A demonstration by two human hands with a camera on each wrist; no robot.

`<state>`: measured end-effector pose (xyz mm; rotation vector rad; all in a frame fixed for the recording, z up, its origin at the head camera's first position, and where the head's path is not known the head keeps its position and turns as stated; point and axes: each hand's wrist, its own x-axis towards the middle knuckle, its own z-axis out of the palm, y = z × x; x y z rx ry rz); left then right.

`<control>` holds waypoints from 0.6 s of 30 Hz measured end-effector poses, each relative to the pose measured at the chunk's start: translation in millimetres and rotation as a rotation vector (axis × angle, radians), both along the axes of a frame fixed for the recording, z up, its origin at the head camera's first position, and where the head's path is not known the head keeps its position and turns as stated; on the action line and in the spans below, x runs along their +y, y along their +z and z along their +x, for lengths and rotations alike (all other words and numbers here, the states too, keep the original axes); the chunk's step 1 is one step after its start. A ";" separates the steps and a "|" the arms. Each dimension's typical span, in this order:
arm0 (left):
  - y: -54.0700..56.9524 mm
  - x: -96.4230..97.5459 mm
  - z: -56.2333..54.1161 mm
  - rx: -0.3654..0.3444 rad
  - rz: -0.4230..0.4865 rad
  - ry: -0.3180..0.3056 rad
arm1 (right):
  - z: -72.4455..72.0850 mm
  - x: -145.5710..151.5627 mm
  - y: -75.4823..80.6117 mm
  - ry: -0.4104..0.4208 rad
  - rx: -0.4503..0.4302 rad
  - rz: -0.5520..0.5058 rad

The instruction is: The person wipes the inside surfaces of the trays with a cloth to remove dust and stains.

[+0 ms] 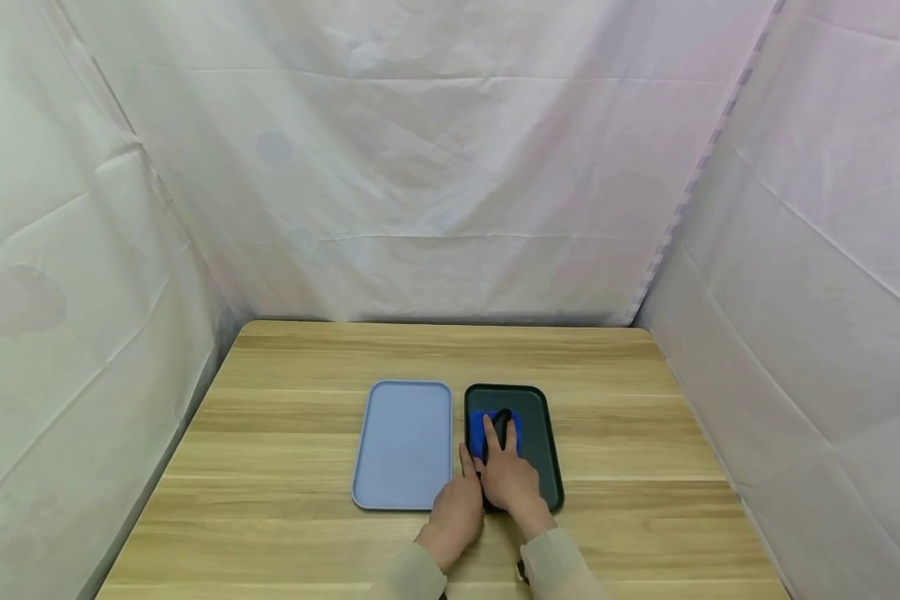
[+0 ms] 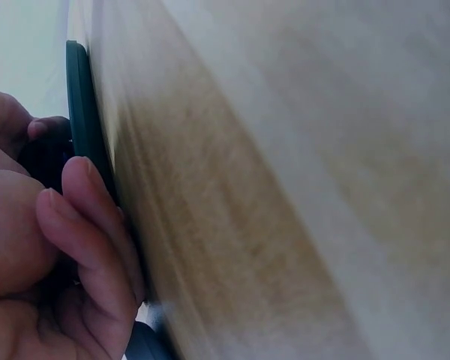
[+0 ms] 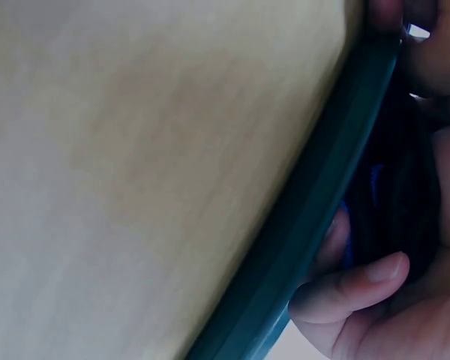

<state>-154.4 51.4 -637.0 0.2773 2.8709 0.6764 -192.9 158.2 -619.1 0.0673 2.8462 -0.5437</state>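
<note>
A blue and black item (image 1: 474, 433), its kind unclear, lies in a dark green tray (image 1: 546, 442). My right hand (image 1: 513, 482) rests on it, two fingers straight and spread in a V over a black strip. In the right wrist view a bent finger (image 3: 352, 292) is beside the black part (image 3: 397, 210) at the tray's rim (image 3: 307, 187). My left hand (image 1: 457, 507) is at that tray's near left corner, one finger pointing forward along its side. The left wrist view shows its other fingers (image 2: 97, 247) bent; the palm hides whether they hold anything.
A light blue tray (image 1: 403, 446) lies left of the green one, a narrow gap between them. Both are on a wood-grain table (image 1: 270, 467). White cloth (image 1: 435, 167) hangs behind the table and along both sides.
</note>
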 end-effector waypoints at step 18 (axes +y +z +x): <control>1.8 -2.1 1.7 0.028 0.002 -0.027 | 10.7 0.4 -4.0 -0.001 0.006 -0.004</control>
